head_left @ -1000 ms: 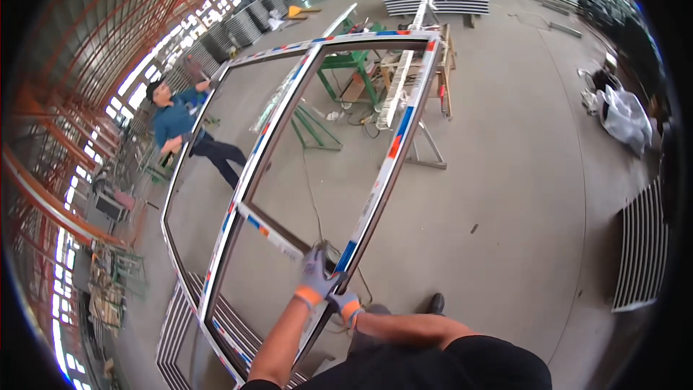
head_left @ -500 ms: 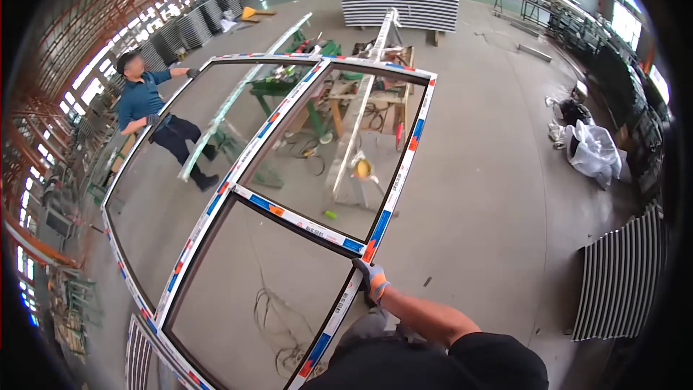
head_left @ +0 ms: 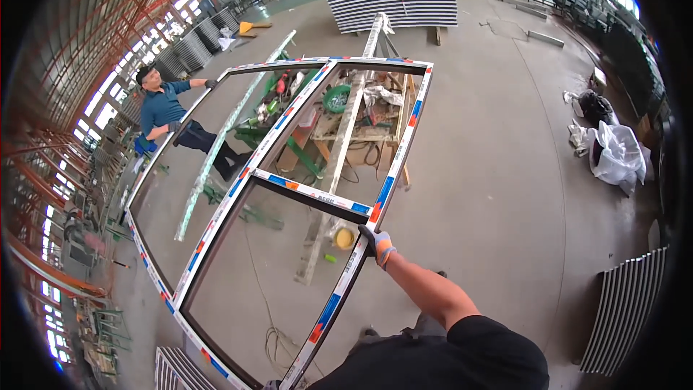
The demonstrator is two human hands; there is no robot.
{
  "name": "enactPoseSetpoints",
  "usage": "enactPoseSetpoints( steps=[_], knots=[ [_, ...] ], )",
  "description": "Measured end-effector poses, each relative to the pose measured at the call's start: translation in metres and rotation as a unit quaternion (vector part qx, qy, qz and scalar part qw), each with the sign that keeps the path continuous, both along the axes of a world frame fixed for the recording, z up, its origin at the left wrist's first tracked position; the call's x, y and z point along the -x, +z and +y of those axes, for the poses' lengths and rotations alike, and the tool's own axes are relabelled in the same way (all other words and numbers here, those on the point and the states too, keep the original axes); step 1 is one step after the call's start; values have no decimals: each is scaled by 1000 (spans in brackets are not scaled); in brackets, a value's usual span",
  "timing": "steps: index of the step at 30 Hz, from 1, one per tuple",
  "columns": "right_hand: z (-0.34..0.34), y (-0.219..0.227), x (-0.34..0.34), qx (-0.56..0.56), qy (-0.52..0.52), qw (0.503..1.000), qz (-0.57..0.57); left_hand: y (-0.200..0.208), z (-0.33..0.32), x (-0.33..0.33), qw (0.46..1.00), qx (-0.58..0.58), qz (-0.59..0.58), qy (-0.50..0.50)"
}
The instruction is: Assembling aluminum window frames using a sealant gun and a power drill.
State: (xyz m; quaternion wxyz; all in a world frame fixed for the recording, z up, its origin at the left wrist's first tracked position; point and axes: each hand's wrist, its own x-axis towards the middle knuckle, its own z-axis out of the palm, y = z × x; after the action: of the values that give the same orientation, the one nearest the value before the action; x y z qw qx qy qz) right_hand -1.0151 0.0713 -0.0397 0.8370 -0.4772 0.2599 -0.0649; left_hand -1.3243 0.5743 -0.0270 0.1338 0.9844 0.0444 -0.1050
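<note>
Currently your R hand (head_left: 379, 241) is grasping the outer rail (head_left: 354, 263) of the big white frame (head_left: 249, 173), just below where the crossbar (head_left: 314, 193) is joining it; the gloved fingers are closing round the edge, w/ the underside hidden. Your L hand (head_left: 272, 384) is barely showing, a scrap of grey glove at the bottom edge of the view; can't tell if it's gripping or only touching.

The frame is filling the centre, w/ blue & red strips running along its bars. Opposite you, on the L, a co-worker (head_left: 164, 108) is holding the far rail w/ both hands.

Thru the openings, a green-wrapped bar (head_left: 209, 173), a white beam (head_left: 351, 112) and a cluttered worktable (head_left: 379, 133) are showing. Poss. risks: if you two are moving unevenly, the long frame could be twisting or knocking the beam; if your R glove is slipping on the narrow rail, your side could be dropping. A loose cable (head_left: 273, 339) is lying on the floor under the near opening, prob. a trip hazard if you're stepping that way.
</note>
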Motion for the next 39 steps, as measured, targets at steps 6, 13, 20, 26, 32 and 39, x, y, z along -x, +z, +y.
enactPoseSetpoints(
  steps=[6,13,20,26,32,39],
  knots=[
    [33,16,73,8,154,988,-12,5,-18,-15,995,-51,87,-13],
    [73,-102,252,-18,98,994,34,-37,-44,-51,992,-14,-9,-122],
    [45,-264,591,115,-179,895,392,-47,-90,-87,977,21,6,-210],
    [84,-259,805,-74,-498,822,266,-96,-121,-133,970,7,80,-231],
    [200,-289,800,-239,-558,737,297,-78,-153,-176,963,15,74,-258],
    [358,-299,626,-371,-421,765,315,-130,-195,-304,952,137,26,-273]
  ],
)
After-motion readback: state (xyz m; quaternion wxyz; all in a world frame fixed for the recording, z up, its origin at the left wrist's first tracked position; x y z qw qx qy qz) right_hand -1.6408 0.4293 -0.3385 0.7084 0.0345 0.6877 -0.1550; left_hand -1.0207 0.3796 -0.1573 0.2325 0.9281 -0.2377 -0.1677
